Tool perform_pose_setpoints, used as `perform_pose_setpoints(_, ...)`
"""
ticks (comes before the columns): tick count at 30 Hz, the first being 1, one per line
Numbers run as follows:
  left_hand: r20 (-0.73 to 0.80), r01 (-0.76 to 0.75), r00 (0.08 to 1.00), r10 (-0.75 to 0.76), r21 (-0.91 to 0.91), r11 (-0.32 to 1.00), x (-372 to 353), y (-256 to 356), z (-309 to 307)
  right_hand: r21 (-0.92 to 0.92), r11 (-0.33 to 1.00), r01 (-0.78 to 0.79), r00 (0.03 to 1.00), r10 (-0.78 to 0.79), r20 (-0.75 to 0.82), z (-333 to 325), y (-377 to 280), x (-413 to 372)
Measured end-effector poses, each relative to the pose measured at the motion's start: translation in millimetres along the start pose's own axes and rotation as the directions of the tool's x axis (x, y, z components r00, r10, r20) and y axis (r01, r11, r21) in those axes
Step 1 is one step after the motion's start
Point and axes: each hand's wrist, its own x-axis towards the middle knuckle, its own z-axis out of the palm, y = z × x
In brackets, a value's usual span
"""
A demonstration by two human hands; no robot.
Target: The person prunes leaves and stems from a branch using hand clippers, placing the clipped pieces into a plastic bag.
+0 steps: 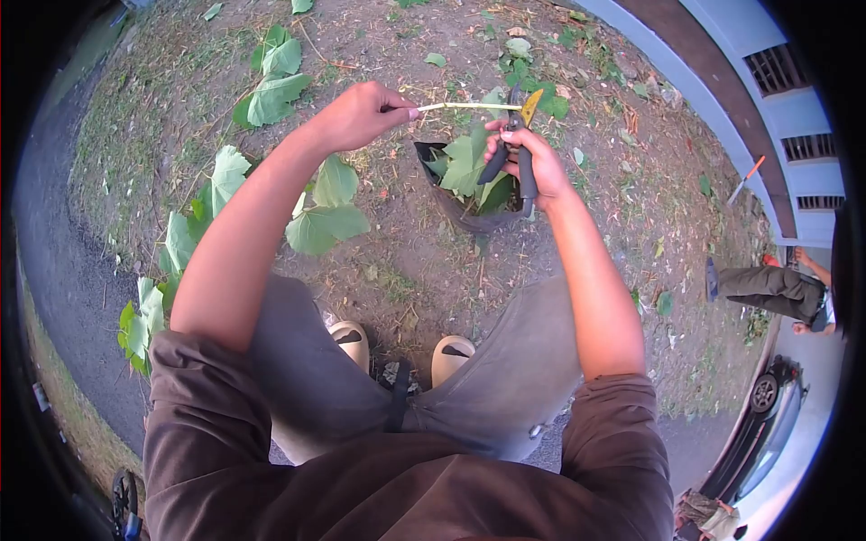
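A pale green stem (469, 105) stretches level between my hands. My left hand (365, 115) pinches its left end between thumb and fingers. Pruning shears (519, 153), with dark handles and a yellow part near the blades, are held in my right hand (534, 162). The stem's right end meets the shears' blades; whether they are closed on it I cannot tell. Just below the shears, a dark bag (469, 216) stands open on the ground with green leaves (465, 167) inside. Large leaves (327, 221) hang or lie beneath my left forearm.
A long leafy vine (180, 239) runs along the ground on the left. An orange-handled tool (747, 178) lies at the right near a blue wall (735, 108). Farther right are another person (780, 290) and a dark car (758, 433).
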Motion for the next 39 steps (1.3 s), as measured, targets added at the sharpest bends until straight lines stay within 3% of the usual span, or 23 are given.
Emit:
perform_pose_setpoints(3, -0.025, -0.003, 1.0, 0.002, -0.012, 1.0, -0.9, 6.3, -0.5, -0.012, 1.0, -0.009, 0.999, 0.01, 0.05, -4.9, -0.2, 2.2)
perform_pose_setpoints(5, 0.019, 0.1, 0.995, -0.1, 0.004, 0.995, -2.1, 12.4, -5.3, 0.022, 1.0, 0.005, 0.999, -0.006, 0.033, -5.1, 1.7, 3.4)
perform_pose_setpoints(8, -0.073, 0.001, 0.997, -0.002, -0.008, 1.0, 3.2, -1.5, 2.5, -0.042, 0.998, -0.047, 0.999, 0.047, -0.006, -5.3, -0.8, 2.2)
perform_pose_setpoints(11, -0.088, 0.087, 0.992, -0.09, -0.033, 0.996, 1.9, 4.8, -6.1, -0.13, 0.989, -0.072, 0.995, 0.063, -0.077, -3.4, -2.3, 3.4)
perform_pose_setpoints(14, -0.228, 0.101, 0.969, -0.097, 0.005, 0.995, 2.4, 0.5, -6.6, -0.069, 0.994, -0.088, 0.996, 0.087, -0.021, -3.7, 3.5, 6.3)
perform_pose_setpoints(16, -0.294, 0.105, 0.949, -0.11, -0.035, 0.994, 4.3, -9.8, -9.2, 0.108, 0.958, -0.266, 0.96, 0.274, -0.059, -2.5, 3.3, 2.7)
perform_pose_setpoints(17, -0.358, 0.097, 0.926, -0.118, -0.077, 0.992, 5.9, -15.7, -10.2, 0.114, 0.956, -0.269, 0.959, 0.277, -0.062, -1.6, 2.7, 0.2)
perform_pose_setpoints(19, -0.35, 0.069, 0.932, -0.091, -0.075, 0.995, 6.4, -26.9, -12.6, 0.168, 0.949, -0.268, 0.957, 0.282, -0.067, -0.9, -1.0, -1.9)
perform_pose_setpoints(24, -0.247, 0.16, 0.953, -0.178, -0.09, 0.983, 5.8, -24.8, -6.8, 0.224, 0.927, -0.3, 0.95, 0.313, -0.023, -4.5, -2.4, 1.8)
perform_pose_setpoints(29, -0.269, 0.152, 0.934, -0.236, -0.299, 0.942, 14.8, -21.4, 24.5, 0.003, 0.976, -0.217, 0.974, 0.217, -0.064, 4.7, -0.6, -1.6)
perform_pose_setpoints(31, -0.003, 0.202, 0.965, -0.263, -0.634, 0.746, 17.2, -15.4, 35.4, 0.003, 0.977, -0.215, 0.975, 0.215, -0.046, 8.3, 5.1, 0.0)
perform_pose_setpoints(32, 0.038, 0.169, 0.979, -0.202, -0.707, 0.687, 9.6, 3.2, 37.1, -0.037, 0.982, -0.184, 0.982, 0.182, -0.044, 11.3, 7.2, -0.2)
perform_pose_setpoints(36, 0.202, 0.193, 0.975, -0.093, -0.559, 0.806, -7.5, 49.8, 40.9, -0.082, 0.992, -0.096, 0.991, 0.087, -0.1, 34.9, 10.5, -5.7)
perform_pose_setpoints(37, 0.292, 0.135, 0.956, 0.032, -0.532, 0.836, -11.8, 59.0, 39.3, -0.066, 0.996, -0.058, 0.986, 0.047, -0.159, 36.4, 11.2, -6.5)
perform_pose_setpoints(38, 0.382, 0.072, 0.912, 0.151, -0.51, 0.857, -14.4, 64.7, 40.0, -0.018, 0.991, -0.132, 0.989, 0.131, -0.064, 30.7, 9.1, 1.3)
perform_pose_setpoints(39, 0.386, 0.07, 0.909, 0.155, -0.509, 0.858, -15.2, 64.2, 44.4, -0.015, 0.991, -0.13, 0.989, 0.128, -0.069, 26.5, 11.3, 0.2)
